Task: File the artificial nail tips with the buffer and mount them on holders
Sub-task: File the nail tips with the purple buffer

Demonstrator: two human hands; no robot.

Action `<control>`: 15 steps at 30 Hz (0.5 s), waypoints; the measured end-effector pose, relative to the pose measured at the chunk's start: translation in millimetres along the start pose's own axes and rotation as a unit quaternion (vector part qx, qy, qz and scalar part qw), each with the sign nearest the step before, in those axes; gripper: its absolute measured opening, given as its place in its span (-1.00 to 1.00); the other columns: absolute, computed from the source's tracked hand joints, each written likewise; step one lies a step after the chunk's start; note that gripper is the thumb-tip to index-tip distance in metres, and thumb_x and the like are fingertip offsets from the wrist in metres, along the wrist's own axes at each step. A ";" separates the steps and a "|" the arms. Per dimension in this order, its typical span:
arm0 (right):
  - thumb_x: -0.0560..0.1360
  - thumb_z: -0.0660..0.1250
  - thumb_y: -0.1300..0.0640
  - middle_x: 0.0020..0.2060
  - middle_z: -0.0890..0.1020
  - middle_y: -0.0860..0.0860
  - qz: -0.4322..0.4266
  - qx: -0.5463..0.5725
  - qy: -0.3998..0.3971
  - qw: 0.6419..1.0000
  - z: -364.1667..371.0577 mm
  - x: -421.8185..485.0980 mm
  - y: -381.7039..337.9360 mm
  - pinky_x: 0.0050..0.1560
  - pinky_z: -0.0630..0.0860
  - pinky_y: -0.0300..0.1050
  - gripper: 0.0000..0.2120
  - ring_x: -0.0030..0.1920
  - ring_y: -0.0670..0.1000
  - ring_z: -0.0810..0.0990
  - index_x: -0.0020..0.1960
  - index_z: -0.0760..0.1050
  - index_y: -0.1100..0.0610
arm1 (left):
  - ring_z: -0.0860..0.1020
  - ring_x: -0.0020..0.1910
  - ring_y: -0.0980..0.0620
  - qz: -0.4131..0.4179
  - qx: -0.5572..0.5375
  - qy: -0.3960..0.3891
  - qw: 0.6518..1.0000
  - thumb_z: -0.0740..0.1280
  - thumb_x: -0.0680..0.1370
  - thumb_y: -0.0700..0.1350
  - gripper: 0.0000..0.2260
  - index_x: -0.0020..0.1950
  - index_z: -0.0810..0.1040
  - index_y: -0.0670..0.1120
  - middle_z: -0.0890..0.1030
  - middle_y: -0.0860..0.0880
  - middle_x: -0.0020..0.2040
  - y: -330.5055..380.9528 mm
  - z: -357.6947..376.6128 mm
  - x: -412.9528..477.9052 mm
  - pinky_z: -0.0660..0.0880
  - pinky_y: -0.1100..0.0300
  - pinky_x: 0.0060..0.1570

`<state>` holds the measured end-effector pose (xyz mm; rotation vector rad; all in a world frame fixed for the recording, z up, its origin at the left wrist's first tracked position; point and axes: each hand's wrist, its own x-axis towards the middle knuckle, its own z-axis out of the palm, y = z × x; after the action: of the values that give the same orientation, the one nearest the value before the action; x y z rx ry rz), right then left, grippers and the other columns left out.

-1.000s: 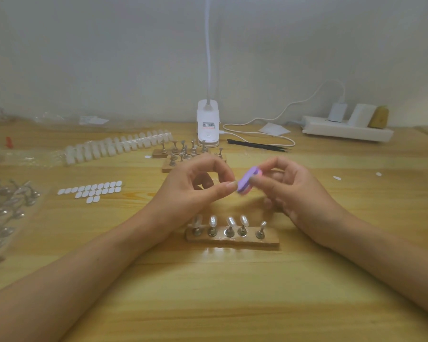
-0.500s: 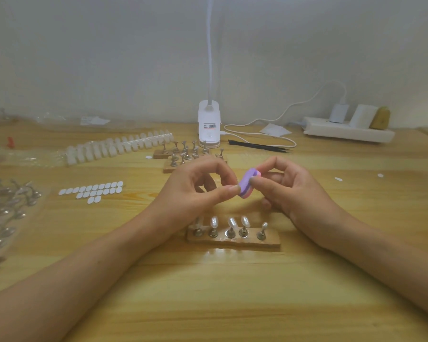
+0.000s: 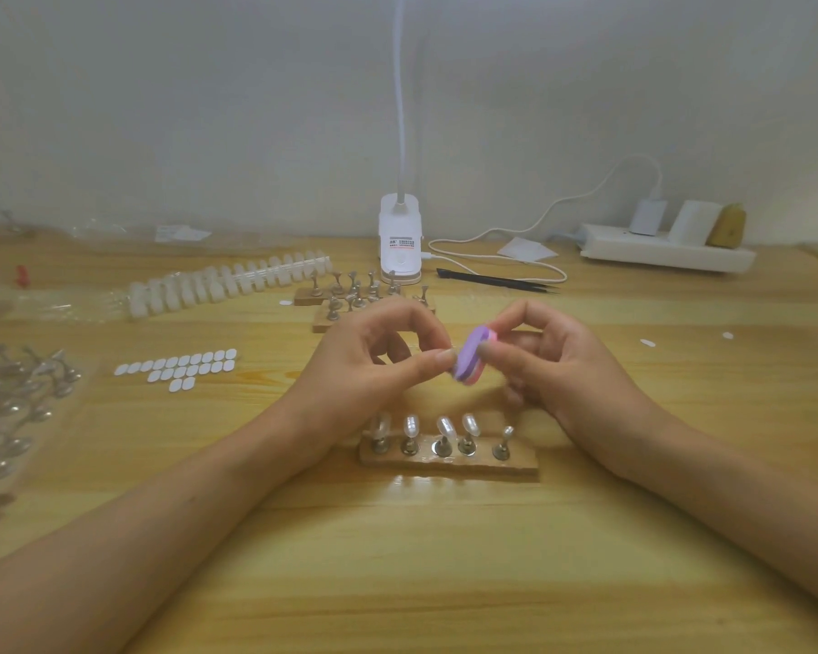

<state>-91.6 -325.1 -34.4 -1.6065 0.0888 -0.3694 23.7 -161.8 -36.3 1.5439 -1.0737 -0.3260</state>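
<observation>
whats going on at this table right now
A person is working with both bare hands above a wooden table. The right hand pinches a small purple and pink foam buffer block, and the left hand has thumb and forefinger pinched right against its edge; whatever they hold is too small to see. In front, a wooden base strip carries five metal holders: four bear clear nail tips, and the rightmost holder is bare.

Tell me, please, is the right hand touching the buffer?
Touching. The head view shows the right hand pinching the buffer between thumb and forefinger.
</observation>
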 end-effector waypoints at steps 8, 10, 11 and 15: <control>0.38 0.44 0.04 -0.21 0.74 0.09 0.002 -0.008 0.011 1.000 -1.8 -0.1 0.6 -0.37 0.44 -0.26 -0.71 -0.37 -0.10 0.59 -0.04 0.43 0.16 | 0.45 -0.31 0.16 0.004 0.007 -0.001 1.000 0.48 0.49 -0.16 -0.86 -0.22 0.59 0.02 0.59 0.08 -0.15 -0.6 -1.0 -0.3 0.36 0.38 -0.29; 0.40 0.45 0.05 -0.16 0.74 0.10 0.004 -0.034 -0.019 0.999 0.1 -1.0 -0.4 -0.37 0.46 -0.27 -0.71 -0.28 -0.01 0.66 -0.04 0.43 0.17 | 0.46 -0.31 0.16 0.008 0.008 -0.002 1.000 0.48 0.49 -0.15 -0.87 -0.22 0.59 0.00 0.59 0.08 -0.16 -0.2 -0.9 -0.4 0.37 0.37 -0.30; 0.40 0.45 0.05 -0.15 0.75 0.10 0.003 -0.047 -0.032 0.998 0.4 -1.1 0.1 -0.37 0.47 -0.27 -0.71 -0.27 0.01 0.67 -0.04 0.43 0.16 | 0.46 -0.31 0.16 0.007 0.007 -0.002 1.000 0.48 0.49 -0.13 -0.88 -0.21 0.59 -0.01 0.59 0.07 -0.16 -0.1 -0.9 -0.4 0.37 0.37 -0.30; 0.36 0.45 0.02 -0.20 0.74 0.09 0.002 0.002 0.003 1.000 -1.7 0.5 0.4 -0.40 0.45 -0.27 -0.71 -0.35 -0.11 0.60 -0.06 0.44 0.13 | 0.46 -0.31 0.16 0.002 0.007 -0.002 1.000 0.48 0.48 -0.13 -0.88 -0.22 0.59 0.01 0.59 0.07 -0.15 -0.7 -1.1 -0.6 0.38 0.32 -0.29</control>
<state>-91.6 -326.9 -34.6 -1.6016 0.0962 -0.3709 24.5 -160.7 -36.8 1.5544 -1.0834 -0.3186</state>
